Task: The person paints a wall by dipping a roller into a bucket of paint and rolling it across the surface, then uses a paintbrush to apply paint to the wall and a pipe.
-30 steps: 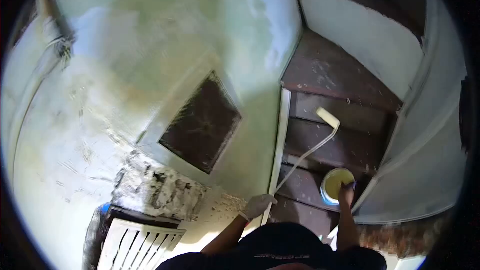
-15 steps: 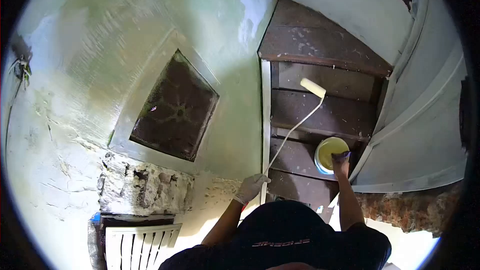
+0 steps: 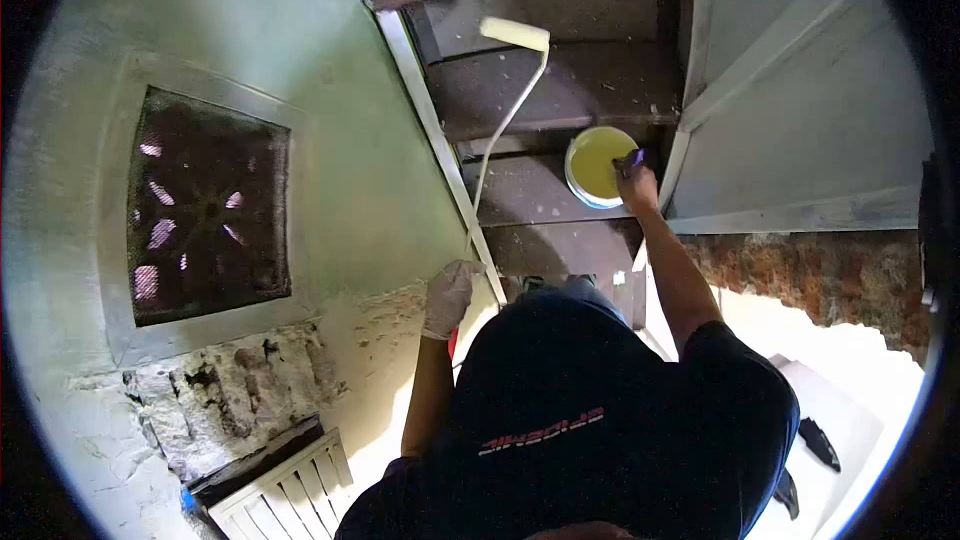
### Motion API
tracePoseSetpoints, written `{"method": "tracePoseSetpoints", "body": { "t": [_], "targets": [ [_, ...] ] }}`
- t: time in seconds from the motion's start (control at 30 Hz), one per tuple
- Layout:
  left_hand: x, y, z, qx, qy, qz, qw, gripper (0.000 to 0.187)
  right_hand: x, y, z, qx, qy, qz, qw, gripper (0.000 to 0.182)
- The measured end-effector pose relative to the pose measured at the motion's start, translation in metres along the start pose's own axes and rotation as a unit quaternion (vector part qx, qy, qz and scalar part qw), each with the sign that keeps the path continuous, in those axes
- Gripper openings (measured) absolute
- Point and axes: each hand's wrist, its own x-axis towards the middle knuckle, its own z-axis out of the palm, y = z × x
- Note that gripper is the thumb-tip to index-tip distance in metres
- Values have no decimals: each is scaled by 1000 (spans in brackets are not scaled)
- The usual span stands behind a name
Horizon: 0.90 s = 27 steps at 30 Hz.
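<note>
My left hand (image 3: 449,298), in a white glove, is closed around the handle of a long paint roller. The roller's pale yellow head (image 3: 514,34) points up over the stairs at the upper middle. At the right of centre, my right hand (image 3: 637,186) is closed at the rim of a white bucket (image 3: 572,180). Yellowish liquid fills part of the bucket, and something dark with a purple end shows between the fingers. The bucket is over a brown stair tread.
Brown wooden stairs (image 3: 560,90) rise ahead between a green wall (image 3: 350,180) and a grey panelled side (image 3: 800,130). A dark mesh vent (image 3: 210,205) is in the left wall. Rough broken plaster and a white slatted piece (image 3: 285,495) are at the lower left.
The view has swung, so the stairs, bucket and roller appear higher and further left. Both hands keep their holds, and the roller is more upright.
</note>
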Motion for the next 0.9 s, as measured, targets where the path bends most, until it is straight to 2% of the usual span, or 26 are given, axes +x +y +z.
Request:
{"method": "tracePoseSetpoints", "body": {
  "t": [0.03,0.07,0.1,0.17,0.2,0.3,0.33,0.43,0.47,0.5,0.6,0.63,0.7,0.73,0.77,0.83,0.9],
  "targets": [
    [0,6,2,-20,6,-5,1000,26,-1,0,-1,35,-9,26,999,29],
    [-4,14,-2,-29,-9,-59,998,27,0,5,2,117,48,-41,991,30],
    [-5,12,-1,-30,-9,-64,997,27,-5,2,-2,116,43,-39,992,30],
    [-1,3,1,6,9,-2,1000,28,-8,-12,-18,-26,-4,38,999,35],
    [0,1,2,10,19,28,999,28,-8,-9,-21,34,-24,9,999,33],
    [-2,0,-1,15,3,-20,1000,28,-11,-4,-19,54,-10,-18,998,31],
    [-4,0,1,-18,4,-8,1000,28,-11,-4,-16,39,10,-33,999,29],
    [-3,2,2,6,18,22,1000,29,-7,-11,-19,87,34,-20,995,27],
    [-5,2,2,6,17,21,1000,29,-8,-14,-22,66,13,24,997,26],
    [-4,3,2,-3,10,4,1000,28,-7,-16,-23,66,15,24,997,26],
    [-4,3,1,-19,-2,-32,999,27,-1,-22,-21,129,50,-42,989,29],
    [-5,-1,2,-17,2,-25,1000,27,-3,-20,-20,129,48,-40,990,29],
    [-1,-5,4,-15,14,-5,1000,28,1,-21,-19,-22,45,-42,998,33],
    [-1,-6,3,-24,8,-6,1000,30,5,-14,-9,29,67,-71,995,34],
    [0,-8,3,-24,9,-6,1000,30,7,-10,-5,29,67,-72,995,34],
    [-2,-8,3,-45,6,-28,999,30,5,-18,-10,59,37,10,997,33],
    [-1,-9,4,-56,7,-39,998,29,5,-24,-17,59,38,6,997,33]
  ]
}}
